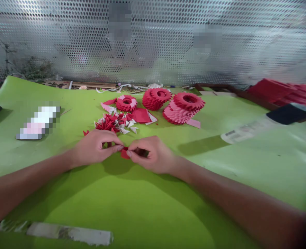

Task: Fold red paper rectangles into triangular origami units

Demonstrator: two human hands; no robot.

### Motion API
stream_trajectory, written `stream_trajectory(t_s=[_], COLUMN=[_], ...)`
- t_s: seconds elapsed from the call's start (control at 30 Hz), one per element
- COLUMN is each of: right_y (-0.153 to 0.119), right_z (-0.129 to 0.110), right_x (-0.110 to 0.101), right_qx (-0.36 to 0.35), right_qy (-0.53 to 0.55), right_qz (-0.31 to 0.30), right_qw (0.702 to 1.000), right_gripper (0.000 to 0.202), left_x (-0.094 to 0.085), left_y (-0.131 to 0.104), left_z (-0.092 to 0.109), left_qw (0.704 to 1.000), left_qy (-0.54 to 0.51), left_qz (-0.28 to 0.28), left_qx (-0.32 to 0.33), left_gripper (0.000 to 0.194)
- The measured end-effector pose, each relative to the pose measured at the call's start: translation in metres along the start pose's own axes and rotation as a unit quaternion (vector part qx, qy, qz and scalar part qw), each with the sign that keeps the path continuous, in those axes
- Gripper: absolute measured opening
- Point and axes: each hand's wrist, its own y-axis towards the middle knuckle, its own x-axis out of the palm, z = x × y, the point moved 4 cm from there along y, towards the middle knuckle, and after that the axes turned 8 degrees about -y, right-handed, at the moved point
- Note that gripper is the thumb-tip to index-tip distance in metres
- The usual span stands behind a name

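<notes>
Between my two hands is a small folded piece of red paper (125, 154), held above the green table cover (142, 207). My left hand (99, 147) pinches its left end between thumb and forefinger. On its right end, the thumb and fingers of my right hand (151, 154) are closed. Just beyond my left hand lies a loose pile of red and white folded paper pieces (111, 121). Behind the hands are a flat stack of red paper (142, 115), a small red and pink paper ring (126, 102), a red ring stack (155, 98) and a taller red and pink one (182, 108).
A pixelated phone-like object (38, 122) lies at the left. At the right a clear bottle with a dark cap (251, 128) lies on its side, near red paper stacks (280, 91). A whitish strip (70, 233) is at the front left. Perforated metal (153, 45) stands behind.
</notes>
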Motion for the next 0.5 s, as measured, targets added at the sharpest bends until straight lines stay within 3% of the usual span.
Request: stream_trajectory(t_s=[0.2, 0.5], right_y=[-0.0001, -0.0010], right_z=[-0.0001, 0.0014], right_x=[0.0006, 0.0007], right_qx=[0.008, 0.013], right_qy=[-0.066, -0.071], right_qz=[-0.005, 0.011], right_qw=[0.998, 0.997], right_gripper=[0.021, 0.024], left_x=[0.0012, 0.0017], left_y=[0.0006, 0.0001], left_z=[0.0009, 0.0000], left_qw=[1.000, 1.000], left_qy=[-0.005, -0.021], left_qz=[-0.016, -0.018], left_qx=[-0.017, -0.014], left_gripper=[0.021, 0.021])
